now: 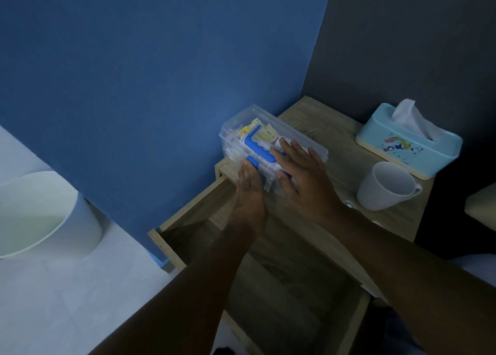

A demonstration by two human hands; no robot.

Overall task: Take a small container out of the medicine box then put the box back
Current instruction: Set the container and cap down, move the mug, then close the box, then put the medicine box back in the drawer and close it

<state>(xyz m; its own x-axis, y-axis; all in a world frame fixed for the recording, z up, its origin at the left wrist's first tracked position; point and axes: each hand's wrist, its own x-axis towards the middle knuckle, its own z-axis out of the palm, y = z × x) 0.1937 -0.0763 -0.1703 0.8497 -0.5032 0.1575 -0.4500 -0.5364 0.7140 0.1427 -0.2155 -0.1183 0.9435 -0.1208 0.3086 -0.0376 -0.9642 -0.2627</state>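
While both arms reached forward over the open drawer, the medicine box sat on the near-left corner of the wooden worktop, close against the blue wall. It was a clear plastic box with a blue handle on its lid, and packets in yellow and white showed through the plastic. Its long axis ran from the near left, at the worktop's front edge, toward the far right, and one end slightly overhung the edge above the drawer. The left hand touched the box's near end, its fingertips at a blue latch, with the grip narrow and the fingers held close together rather than wrapped around anything. The right hand lay flat on the lid with its grip wide, fingers spread and pressing down on the top beside the handle; whether it held anything under the palm could not be told. A white mug stood on the worktop to the right of the hands, well apart from the box, and a light blue tissue box with a tissue sticking up stood behind it. A white bin stood on the floor to the left.
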